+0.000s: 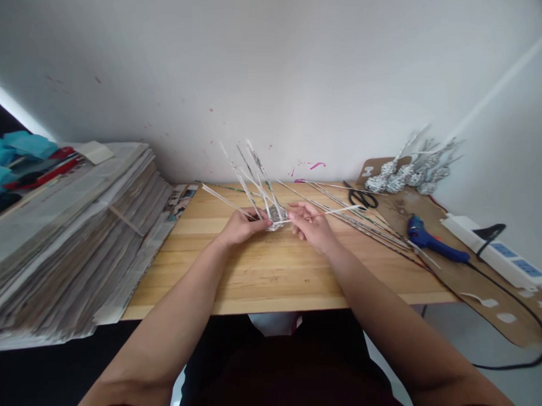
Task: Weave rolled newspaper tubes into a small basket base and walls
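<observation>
Between my hands, just above the wooden table [259,285], is a small woven piece of rolled paper strips [277,214], with several long strips sticking up and out to the left. My left hand [243,226] grips its left side, thumb along the near edge. On the other side my right hand [312,225] pinches a paper strip [342,210] close to the weave; the strip's loose end runs off to the right. The fingertips hide part of the woven base.
On the left rises a tall stack of newspapers [96,244]. Loose paper rolls [377,230] and black scissors [363,198] lie to the right. Beyond are a blue glue gun [434,241] on cardboard, a white power strip [500,252] and several woven paper pieces [396,181] by the wall.
</observation>
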`<state>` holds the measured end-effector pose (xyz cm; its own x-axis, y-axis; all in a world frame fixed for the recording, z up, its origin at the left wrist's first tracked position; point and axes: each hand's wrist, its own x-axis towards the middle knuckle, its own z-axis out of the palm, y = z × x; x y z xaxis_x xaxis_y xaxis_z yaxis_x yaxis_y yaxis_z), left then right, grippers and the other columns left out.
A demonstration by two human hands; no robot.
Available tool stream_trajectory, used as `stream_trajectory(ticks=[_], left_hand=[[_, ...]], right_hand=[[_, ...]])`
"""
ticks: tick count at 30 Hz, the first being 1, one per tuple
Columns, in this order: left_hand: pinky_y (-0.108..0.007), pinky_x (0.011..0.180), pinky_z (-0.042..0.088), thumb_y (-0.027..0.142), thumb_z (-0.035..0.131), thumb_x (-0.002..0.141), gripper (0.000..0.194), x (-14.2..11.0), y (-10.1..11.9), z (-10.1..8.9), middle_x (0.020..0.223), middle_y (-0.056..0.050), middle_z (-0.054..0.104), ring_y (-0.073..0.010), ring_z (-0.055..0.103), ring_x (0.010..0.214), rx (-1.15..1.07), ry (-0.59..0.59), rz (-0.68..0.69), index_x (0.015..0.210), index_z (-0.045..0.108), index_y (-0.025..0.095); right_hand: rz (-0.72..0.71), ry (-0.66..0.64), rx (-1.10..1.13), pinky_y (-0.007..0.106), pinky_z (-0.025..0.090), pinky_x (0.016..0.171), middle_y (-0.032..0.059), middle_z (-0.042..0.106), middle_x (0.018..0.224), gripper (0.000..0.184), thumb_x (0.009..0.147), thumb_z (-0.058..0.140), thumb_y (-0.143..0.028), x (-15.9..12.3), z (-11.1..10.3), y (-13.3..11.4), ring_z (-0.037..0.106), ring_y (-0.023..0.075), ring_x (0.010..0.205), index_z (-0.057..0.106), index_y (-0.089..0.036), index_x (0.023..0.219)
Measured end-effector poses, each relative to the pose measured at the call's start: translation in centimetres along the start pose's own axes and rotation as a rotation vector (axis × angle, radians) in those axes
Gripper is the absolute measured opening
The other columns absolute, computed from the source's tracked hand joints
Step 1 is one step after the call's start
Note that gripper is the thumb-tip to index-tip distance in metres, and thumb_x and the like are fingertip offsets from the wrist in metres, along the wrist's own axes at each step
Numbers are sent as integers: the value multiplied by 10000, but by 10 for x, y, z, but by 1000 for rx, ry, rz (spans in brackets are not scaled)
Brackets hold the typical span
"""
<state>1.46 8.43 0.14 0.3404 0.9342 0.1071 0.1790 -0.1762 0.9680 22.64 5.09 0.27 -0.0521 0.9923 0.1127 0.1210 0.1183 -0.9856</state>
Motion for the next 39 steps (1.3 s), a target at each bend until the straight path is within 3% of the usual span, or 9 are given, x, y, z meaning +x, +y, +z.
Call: stream_trajectory(ticks=[3, 6, 15, 24, 31, 33, 34, 38, 39], left_hand=[[-264, 619, 412, 387, 804, 645, 300, 0, -3, -2, 656, -9, 651, -131, 553, 608, 10, -141, -23, 747, 691, 130], [-262, 641, 427, 372, 803, 654, 281, 0, -5, -3, 676, -8, 656, -133, 568, 634, 16, -222, 0, 730, 679, 132], [-298, 744, 487, 421, 829, 668, 353, -2, -4, 2, 815, -54, 729, -173, 638, 743, 17, -203, 53, 834, 724, 128], [-277, 677, 483, 424, 817, 690, 304, 2, -6, -2, 715, -35, 702, -152, 619, 672, 63, -286, 135, 740, 722, 139], [-324, 770, 521, 456, 824, 680, 358, 0, -3, -5, 844, -69, 739, -192, 669, 777, 46, -295, 75, 831, 741, 142], [-306, 758, 518, 470, 820, 690, 433, 2, -4, -8, 933, -84, 734, -190, 668, 815, 21, -185, 81, 961, 723, 147], [-287, 730, 512, 487, 811, 699, 470, 4, -5, -10, 948, -83, 722, -178, 659, 809, 3, -70, 110, 1012, 700, 153], [-204, 569, 426, 538, 669, 838, 363, 0, 2, -7, 726, 11, 593, -93, 536, 608, -52, 619, 432, 882, 585, 187], [-196, 548, 404, 500, 638, 877, 324, -5, 6, -3, 675, 30, 548, -81, 498, 569, -5, 704, 531, 830, 553, 191]], right_hand=[[-85, -99, -48, 201, 360, 474, -55, 560, 672, 311, 792, 656, -410, 0, -1, 4, 495, 81, 535, 676, -211, 1030], [-73, -174, -179, 212, 345, 521, -57, 519, 611, 187, 781, 644, -359, 1, -1, 14, 457, 82, 551, 697, -185, 823], [27, -114, -330, 231, 320, 471, -49, 497, 507, 267, 823, 587, -428, 0, 1, 10, 471, 109, 475, 627, -187, 718], [11, -55, -430, 229, 328, 498, -34, 520, 508, 267, 829, 575, -387, 0, 7, 9, 500, 115, 502, 592, -192, 646], [42, -47, -402, 228, 329, 484, -25, 564, 529, 232, 829, 552, -345, 0, 7, 7, 506, 114, 487, 620, -186, 674], [59, -53, -404, 229, 327, 479, -21, 576, 540, 234, 829, 556, -347, -1, 8, 7, 505, 112, 478, 626, -183, 679], [62, -51, -410, 230, 325, 479, -17, 581, 545, 238, 828, 562, -350, -1, 8, 6, 506, 112, 478, 623, -183, 671], [41, -30, -427, 234, 318, 502, -15, 582, 551, 232, 813, 590, -342, -2, 9, 4, 502, 113, 510, 607, -185, 643], [35, -27, -426, 236, 313, 507, -20, 571, 545, 229, 810, 591, -338, -2, 9, 4, 496, 113, 516, 603, -187, 639]])
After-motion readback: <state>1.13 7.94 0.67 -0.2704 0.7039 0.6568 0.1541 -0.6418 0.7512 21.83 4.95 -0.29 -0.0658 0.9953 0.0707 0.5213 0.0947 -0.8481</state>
